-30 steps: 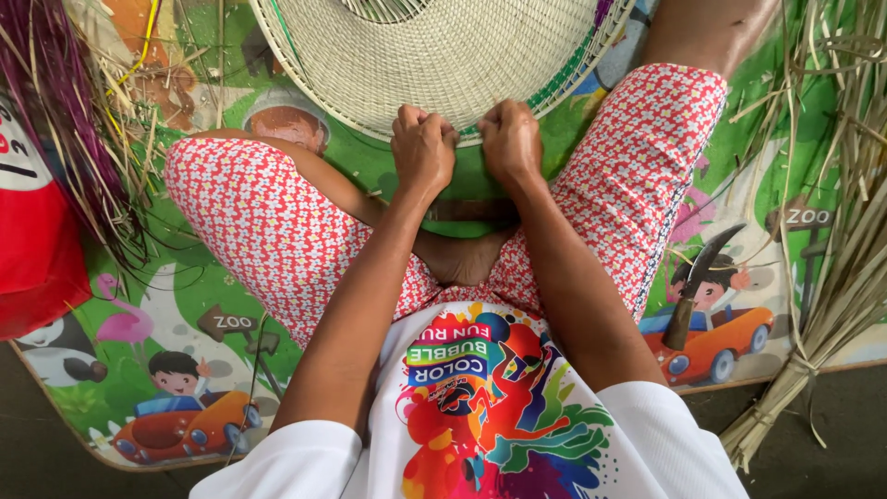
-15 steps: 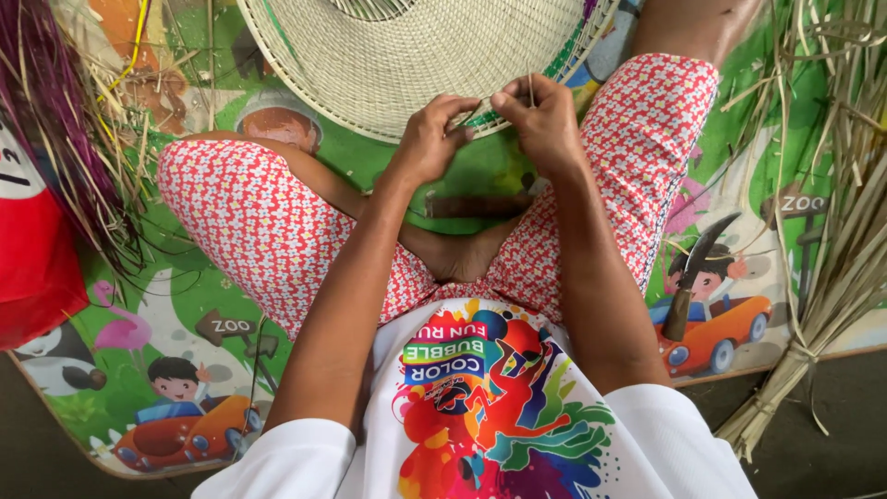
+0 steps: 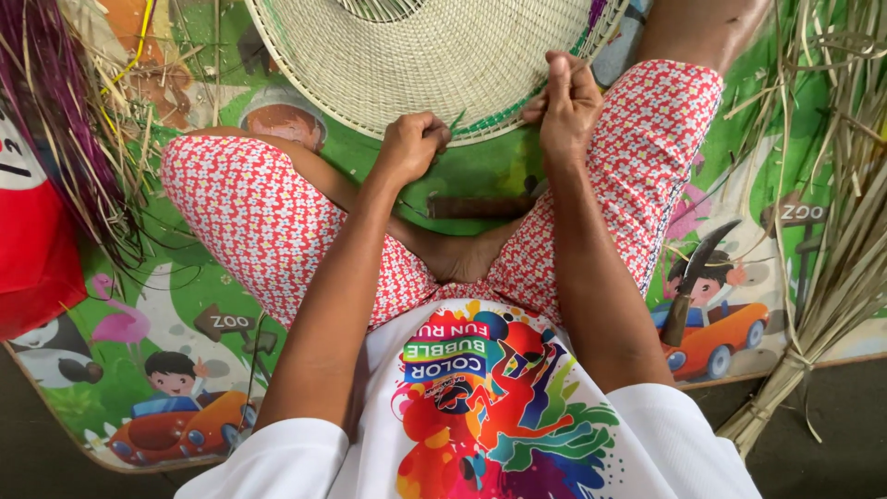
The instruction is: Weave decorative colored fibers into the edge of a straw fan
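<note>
A large round woven straw mat [image 3: 434, 55], pale with a green band at its rim, lies in front of my crossed legs. My left hand [image 3: 411, 143] is closed at the near rim, pinching a thin green strand. My right hand [image 3: 568, 102] grips the rim further right, fingers curled over the edge strands. A brown-handled knife [image 3: 476, 205] rests on the play mat between my knees, below both hands.
I sit on a green cartoon play mat [image 3: 185, 370]. Purple and pale dyed straw [image 3: 55, 102] is heaped at the left beside a red object [image 3: 32, 259]. A tied bundle of dry palm strips [image 3: 832, 240] lies at the right. A dark curved blade [image 3: 693, 277] lies by my right knee.
Both hands have moved apart along the rim: the right hand went up and right, the left stayed lower at the near edge. The view has shifted slightly toward the mat.
</note>
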